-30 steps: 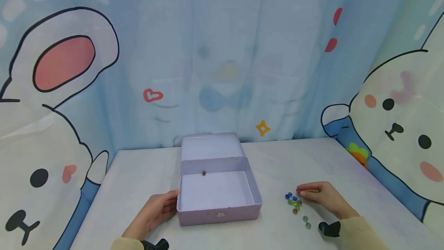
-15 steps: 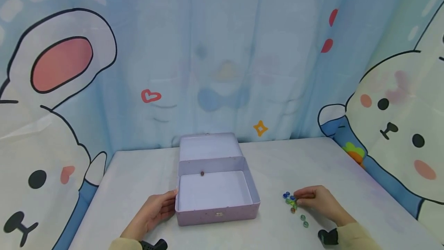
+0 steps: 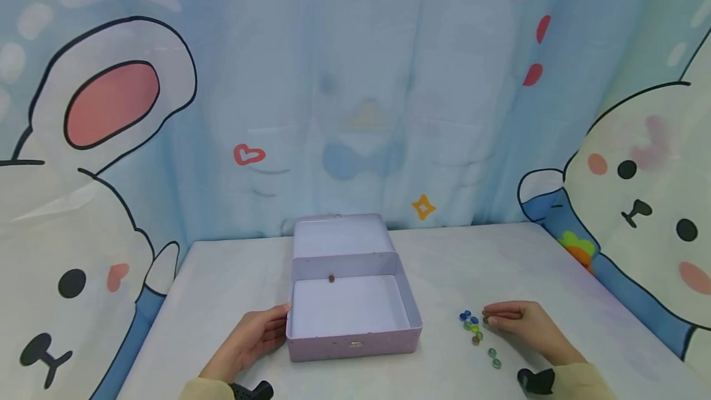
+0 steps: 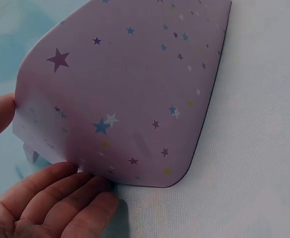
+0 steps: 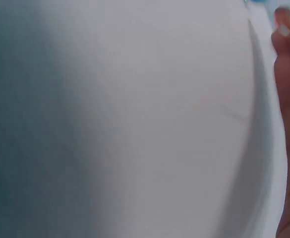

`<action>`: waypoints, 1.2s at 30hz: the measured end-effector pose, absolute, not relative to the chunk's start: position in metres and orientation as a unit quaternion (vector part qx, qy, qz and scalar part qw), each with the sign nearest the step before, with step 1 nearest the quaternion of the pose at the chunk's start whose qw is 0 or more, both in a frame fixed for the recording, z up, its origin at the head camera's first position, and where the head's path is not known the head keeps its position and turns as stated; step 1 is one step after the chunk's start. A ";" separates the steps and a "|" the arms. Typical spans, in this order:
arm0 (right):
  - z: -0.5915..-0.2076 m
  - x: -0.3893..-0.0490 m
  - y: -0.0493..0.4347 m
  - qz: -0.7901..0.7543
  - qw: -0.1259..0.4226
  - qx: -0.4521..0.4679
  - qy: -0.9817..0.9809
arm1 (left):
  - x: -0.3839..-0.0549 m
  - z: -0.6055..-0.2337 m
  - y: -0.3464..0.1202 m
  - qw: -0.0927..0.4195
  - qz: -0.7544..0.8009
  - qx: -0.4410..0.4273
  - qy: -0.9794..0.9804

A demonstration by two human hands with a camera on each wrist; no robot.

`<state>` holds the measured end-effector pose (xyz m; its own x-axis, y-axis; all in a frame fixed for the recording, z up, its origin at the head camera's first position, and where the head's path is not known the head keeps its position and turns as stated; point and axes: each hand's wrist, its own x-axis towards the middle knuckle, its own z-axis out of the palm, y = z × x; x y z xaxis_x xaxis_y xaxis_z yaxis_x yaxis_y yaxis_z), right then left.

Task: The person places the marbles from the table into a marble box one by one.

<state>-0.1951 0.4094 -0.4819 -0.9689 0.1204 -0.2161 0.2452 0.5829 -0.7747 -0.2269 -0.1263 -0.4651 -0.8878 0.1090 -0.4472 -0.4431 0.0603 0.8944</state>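
Note:
A lilac tin box [image 3: 355,345], its lid [image 3: 343,237] tipped back, stands on the table. Inside lies one brown marble [image 3: 331,278] near the back wall. My left hand [image 3: 252,338] holds the box by its left side; in the left wrist view the thumb [image 4: 0,116] is at one edge and the fingers [image 4: 60,198] bend against the lower edge. At the right, my right hand [image 3: 524,326] pinches a small marble [image 5: 285,29] between thumb and fingertips, partly hidden. Just left of it lie several blue, green, yellow and brown glass marbles [image 3: 472,328].
Two greenish marbles [image 3: 494,358] lie apart, nearer the front. White cloth covers the table [image 3: 439,270]. A blue curtain [image 3: 355,79] with cartoon rabbits hangs behind and at both sides.
My right hand has closed its fingertips on a marble at the right side of the cluster and drawn slightly away. The left hand and the box stay put; the head view shifts slightly.

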 end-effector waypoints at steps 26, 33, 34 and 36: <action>-0.411 -0.251 0.326 -0.621 0.070 -0.054 0.778 | -0.228 -0.467 -0.130 0.211 0.685 -0.129 0.685; -0.392 -0.280 0.257 -0.546 0.125 -0.146 0.816 | -0.229 -0.469 -0.130 0.215 0.688 -0.127 0.682; -0.390 -0.283 0.248 -0.534 0.132 -0.159 0.820 | -0.229 -0.468 -0.130 0.214 0.689 -0.125 0.681; -0.388 -0.287 0.230 -0.511 0.145 -0.175 0.829 | -0.229 -0.468 -0.130 0.211 0.691 -0.123 0.680</action>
